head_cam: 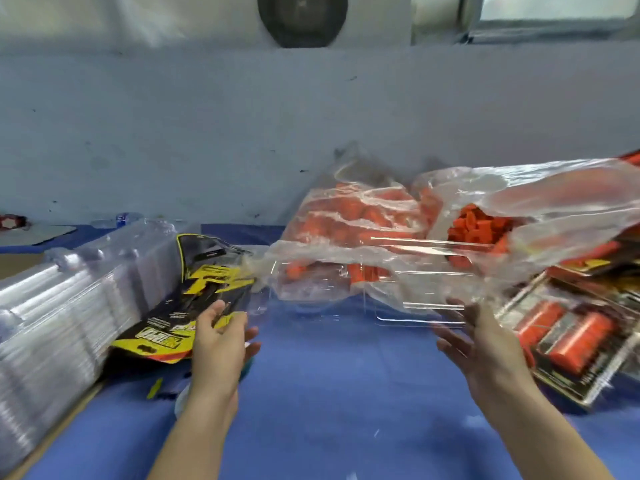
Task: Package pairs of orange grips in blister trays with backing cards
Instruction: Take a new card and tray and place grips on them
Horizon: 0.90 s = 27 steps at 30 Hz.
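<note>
- Left hand (221,336): fingers spread loosely, holding nothing, just beside the black-and-yellow printed backing cards (194,299).
- Right hand (481,344): fingers apart, empty, at the near right edge of the clear plastic blister tray (408,306); contact cannot be confirmed owing to blur.
- Tray lies on the blue table cover (329,393), between both hands.
- Loose orange grips (478,225) sit in clear plastic bags (363,220) behind the tray.
- Stack of clear empty trays (55,306) far left; finished packs (568,337) far right.

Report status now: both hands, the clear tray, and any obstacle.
Left hand and right hand open at edges of empty clear blister tray, grip unclear. Orange grips in bags behind. Nothing in the way.
</note>
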Each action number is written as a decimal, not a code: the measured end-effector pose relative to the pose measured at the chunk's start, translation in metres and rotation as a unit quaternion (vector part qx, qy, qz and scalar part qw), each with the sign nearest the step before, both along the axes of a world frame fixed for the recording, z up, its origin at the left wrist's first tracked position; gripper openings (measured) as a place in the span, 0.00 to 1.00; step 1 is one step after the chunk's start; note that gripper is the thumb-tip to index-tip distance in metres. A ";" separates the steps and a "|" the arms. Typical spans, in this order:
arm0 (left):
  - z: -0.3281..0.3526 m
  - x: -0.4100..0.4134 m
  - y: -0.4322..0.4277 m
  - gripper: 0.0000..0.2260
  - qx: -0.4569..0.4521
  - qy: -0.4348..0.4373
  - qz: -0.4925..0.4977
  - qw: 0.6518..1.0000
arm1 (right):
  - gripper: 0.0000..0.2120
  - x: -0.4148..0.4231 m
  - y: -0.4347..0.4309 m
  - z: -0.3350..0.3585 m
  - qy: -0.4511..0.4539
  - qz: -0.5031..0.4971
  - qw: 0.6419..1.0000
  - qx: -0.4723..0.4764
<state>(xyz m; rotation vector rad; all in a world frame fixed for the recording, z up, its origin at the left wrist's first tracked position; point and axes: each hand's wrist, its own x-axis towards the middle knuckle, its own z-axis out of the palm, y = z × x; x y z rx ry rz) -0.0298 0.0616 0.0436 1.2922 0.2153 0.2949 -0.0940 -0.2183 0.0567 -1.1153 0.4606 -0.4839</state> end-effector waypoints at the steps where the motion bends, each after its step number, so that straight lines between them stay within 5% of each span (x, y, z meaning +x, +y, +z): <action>1: -0.003 0.002 -0.004 0.21 0.031 0.001 0.011 0.999 | 0.12 -0.001 -0.009 -0.005 0.006 -0.008 1.000 -0.006; 4: -0.009 0.004 -0.013 0.22 0.073 0.037 -0.017 0.996 | 0.13 -0.006 -0.034 -0.011 0.016 -0.047 0.999 -0.008; 9: -0.015 -0.006 -0.026 0.04 0.117 0.108 -0.114 0.981 | 0.09 -0.014 -0.057 -0.018 0.035 -0.058 0.997 0.026; 16: -0.030 -0.019 -0.018 0.06 0.169 0.189 -0.183 0.950 | 0.05 -0.026 -0.038 -0.038 0.079 -0.003 0.997 0.008; 20: -0.034 -0.024 -0.013 0.10 0.202 0.209 -0.195 0.937 | 0.22 -0.033 -0.019 -0.053 0.101 -0.003 0.994 0.032; 24: -0.035 -0.023 -0.006 0.11 0.229 0.207 -0.185 0.933 | 0.28 -0.037 0.006 -0.060 0.091 -0.054 0.994 0.009; 27: -0.039 -0.022 0.002 0.08 0.277 0.187 -0.174 0.926 | 0.16 -0.040 0.025 -0.060 0.114 -0.116 0.986 -0.042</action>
